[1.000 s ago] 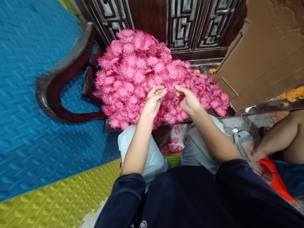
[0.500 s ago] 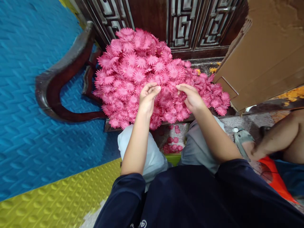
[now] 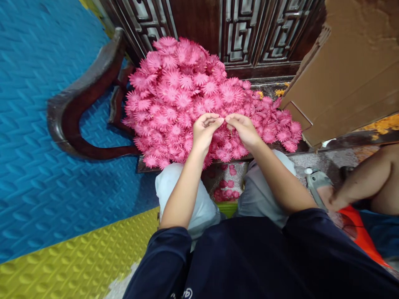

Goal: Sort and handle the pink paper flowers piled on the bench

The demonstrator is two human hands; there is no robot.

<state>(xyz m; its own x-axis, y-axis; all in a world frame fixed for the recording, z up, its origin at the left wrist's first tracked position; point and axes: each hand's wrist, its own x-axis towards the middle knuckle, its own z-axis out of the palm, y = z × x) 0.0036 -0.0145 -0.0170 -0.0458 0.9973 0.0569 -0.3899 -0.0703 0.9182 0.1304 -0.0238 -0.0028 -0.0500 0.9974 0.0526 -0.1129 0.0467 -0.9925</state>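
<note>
Hands: left hand (image 3: 204, 133) + right hand (image 3: 245, 131) brought together over the near side of the flower pile (image 3: 187, 95), fingertips (image 3: 220, 121) meeting at the middle.
Grip: both pinched shut on sth small btwn them; prob one pink flower, but it's hidden by the fingers and blends w/ the pile, so can't tell for sure.
Pile: big heap of pink daisy-like flowers on a dark wooden seat (image 3: 149, 168), tallest at the back-left, thinning out to the right.
Behind pile: carved dark wood panel (image 3: 243, 33), touching the pile's back edge.
Left of pile: curved wooden armrest (image 3: 81, 95); beyond it blue foam mat (image 3: 40, 124).
Right of pile: brown cardboard box (image 3: 352, 70), flap just beside the pile's right end; a few orange flowers (image 3: 279, 92) btwn pile and box.
Below pile: fallen pink flowers (image 3: 226, 189) on the floor btwn the person's knees; yellow mat (image 3: 93, 257) nearer the camera, to the left.
Far right of pile: another person's leg (image 3: 370, 178), foot in a grey sandal (image 3: 314, 180), well apart from both hands.
</note>
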